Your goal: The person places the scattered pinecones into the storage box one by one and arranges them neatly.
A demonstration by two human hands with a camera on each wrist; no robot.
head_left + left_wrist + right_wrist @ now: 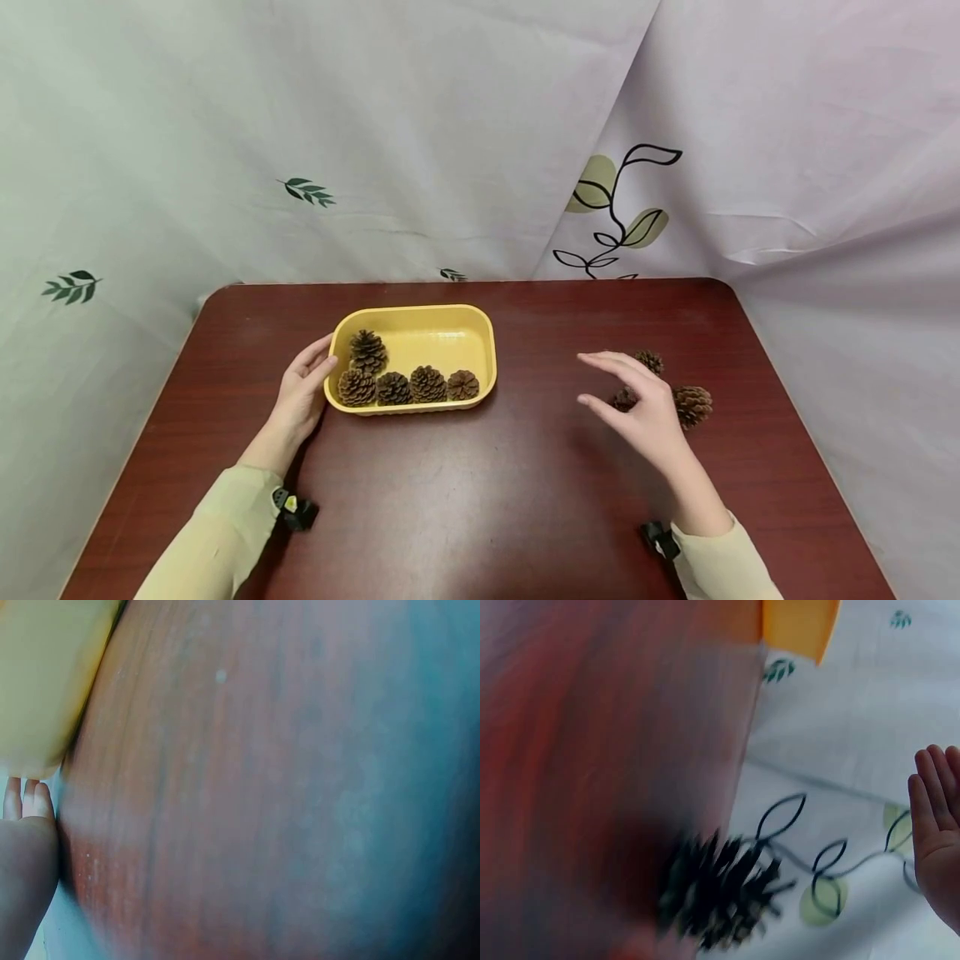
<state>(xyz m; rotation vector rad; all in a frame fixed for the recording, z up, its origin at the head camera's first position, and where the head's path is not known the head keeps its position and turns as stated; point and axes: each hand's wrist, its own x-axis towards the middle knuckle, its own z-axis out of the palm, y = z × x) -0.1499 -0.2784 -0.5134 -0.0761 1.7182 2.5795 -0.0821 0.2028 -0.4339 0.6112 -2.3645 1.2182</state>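
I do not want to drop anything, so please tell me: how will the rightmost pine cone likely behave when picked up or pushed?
The pine cone is probably stiff and light for its size, judging by its woody-looking scales. Their rough layers should make it unlikely to slip. Its rounded body may roll on the flat table if pushed.

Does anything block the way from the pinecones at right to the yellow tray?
Nothing visible lies on the table between the pinecones and the yellow tray; only the right hand extends into that space.
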